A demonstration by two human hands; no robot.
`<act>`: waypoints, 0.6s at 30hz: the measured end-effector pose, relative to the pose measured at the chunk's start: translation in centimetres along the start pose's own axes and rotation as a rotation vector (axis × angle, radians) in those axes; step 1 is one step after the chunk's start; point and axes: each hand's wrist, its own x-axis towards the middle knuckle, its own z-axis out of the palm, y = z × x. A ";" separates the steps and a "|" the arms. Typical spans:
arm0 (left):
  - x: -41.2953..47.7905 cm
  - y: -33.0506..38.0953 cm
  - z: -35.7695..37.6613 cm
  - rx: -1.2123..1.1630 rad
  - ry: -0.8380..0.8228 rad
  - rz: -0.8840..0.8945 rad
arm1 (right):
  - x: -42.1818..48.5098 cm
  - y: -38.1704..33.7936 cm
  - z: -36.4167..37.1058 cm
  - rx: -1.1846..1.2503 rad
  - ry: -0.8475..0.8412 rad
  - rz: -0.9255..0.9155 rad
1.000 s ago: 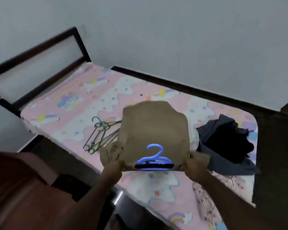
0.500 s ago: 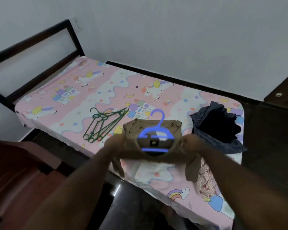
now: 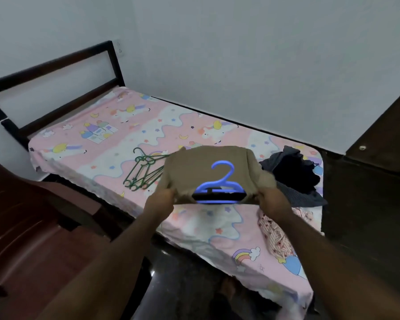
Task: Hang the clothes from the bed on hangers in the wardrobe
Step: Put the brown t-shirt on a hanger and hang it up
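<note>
Up over the bed point(image 3: 125, 139), a tan shirt point(image 3: 194, 172) is held spread.
Dark clothes point(image 3: 293, 174) lie past the right hand point(image 3: 273, 202), green hangers point(image 3: 146, 169) beyond the left hand point(image 3: 159, 200); a blue hanger point(image 3: 219, 184) sits in the collar between them, each gripping a shoulder.

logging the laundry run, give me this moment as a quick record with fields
left grip: holds brown shirt by one near corner
right grip: holds its other near corner
blue hanger: at the shirt's neck opening, hook showing
green hangers: bunched on bed, left of shirt
dark clothes: heaped on bed, right of shirt
patterned garment: at bed's near edge, right
</note>
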 end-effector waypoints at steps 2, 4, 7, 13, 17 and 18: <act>-1.8 -0.7 1.5 -0.011 -0.080 -0.020 | -1.9 -0.3 0.5 -0.014 -0.116 -0.004; -2.8 -1.5 2.3 -0.019 -0.121 -0.023 | -3.3 -0.6 0.4 -0.026 -0.144 -0.009; -3.6 -2.0 2.7 -0.055 -0.125 -0.009 | -4.0 -1.3 0.2 -0.040 -0.151 -0.039; -3.7 -2.7 1.1 -0.111 -0.122 -0.005 | -1.5 -3.2 -1.9 -0.020 -0.215 -0.131; -3.4 -3.8 -1.4 -0.140 -0.092 -0.044 | 2.3 -5.9 -4.1 -0.052 -0.168 -0.221; -3.8 -4.0 -1.8 -0.157 -0.085 -0.065 | 3.2 -6.7 -4.5 -0.060 -0.160 -0.268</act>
